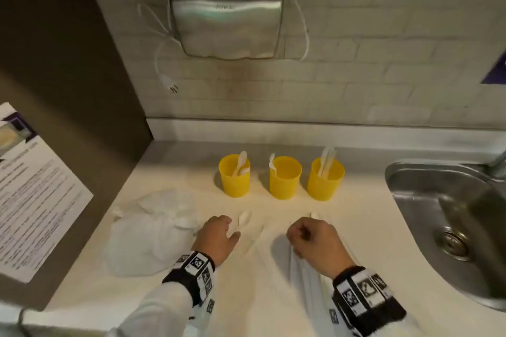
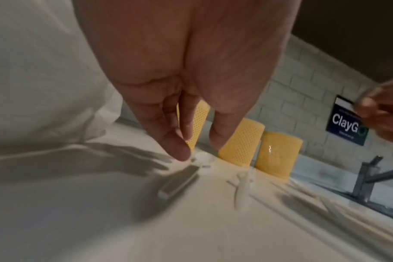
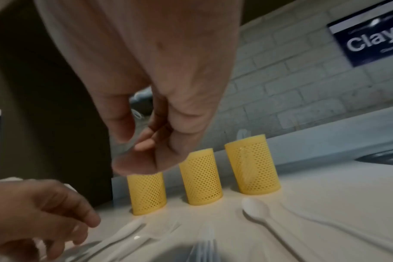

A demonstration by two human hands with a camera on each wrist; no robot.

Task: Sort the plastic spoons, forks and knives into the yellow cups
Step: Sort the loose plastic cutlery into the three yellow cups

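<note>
Three yellow perforated cups stand in a row at the back of the white counter (image 1: 191, 295). The left cup (image 1: 234, 176) holds spoons, the middle cup (image 1: 284, 179) a fork, the right cup (image 1: 325, 180) knives. My left hand (image 1: 232, 227) reaches down with straight fingers (image 2: 180, 152) to a white spoon (image 1: 244, 218) lying in front of the left cup. My right hand (image 1: 298, 232) hovers to the right with curled fingers (image 3: 146, 145), pinching a thin white utensil (image 2: 379, 86) whose kind I cannot tell. Another spoon (image 3: 256, 209) and more white cutlery (image 3: 128, 235) lie loose on the counter.
A crumpled white bag (image 1: 153, 230) lies left of my left hand. A steel sink (image 1: 451, 213) with a faucet (image 2: 366, 177) fills the right side. A hand dryer (image 1: 226, 16) hangs on the tiled wall, its plug (image 1: 172, 86) dangling. A paper notice (image 1: 32, 191) sits on the left panel.
</note>
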